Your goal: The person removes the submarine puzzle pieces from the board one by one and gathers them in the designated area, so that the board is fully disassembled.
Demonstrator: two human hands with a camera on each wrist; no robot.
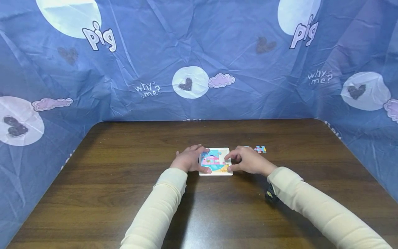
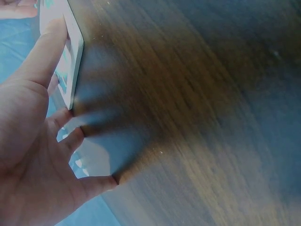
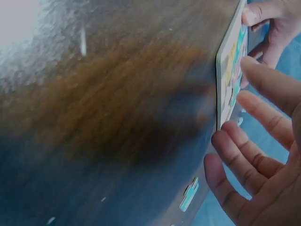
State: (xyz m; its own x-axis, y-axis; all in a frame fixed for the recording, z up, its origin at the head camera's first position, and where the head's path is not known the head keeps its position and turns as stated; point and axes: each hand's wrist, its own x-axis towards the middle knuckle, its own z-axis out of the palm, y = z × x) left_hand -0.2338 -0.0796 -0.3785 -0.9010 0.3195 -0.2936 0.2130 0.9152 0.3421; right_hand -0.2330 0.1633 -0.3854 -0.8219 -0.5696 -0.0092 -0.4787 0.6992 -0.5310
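A small jigsaw puzzle in a white tray (image 1: 216, 174) lies on the table, showing a pink, blue and yellow picture. A pale bare patch shows at its upper right. My left hand (image 1: 190, 159) rests at the tray's left side. Its thumb (image 2: 55, 33) lies on the board, and several other fingers spread onto the table. My right hand (image 1: 250, 161) is over the tray's right side, thumb and index finger at the puzzle's surface with a gap between them. In the right wrist view, the remaining fingers of that hand extend beside the tray's edge.
A loose jigsaw piece (image 1: 260, 149) lies on the brown wooden table (image 1: 124, 193), right of the tray. Another piece (image 1: 246, 146) is mostly hidden behind my right hand. A blue printed cloth (image 1: 174, 45) hangs behind the table and along its sides.
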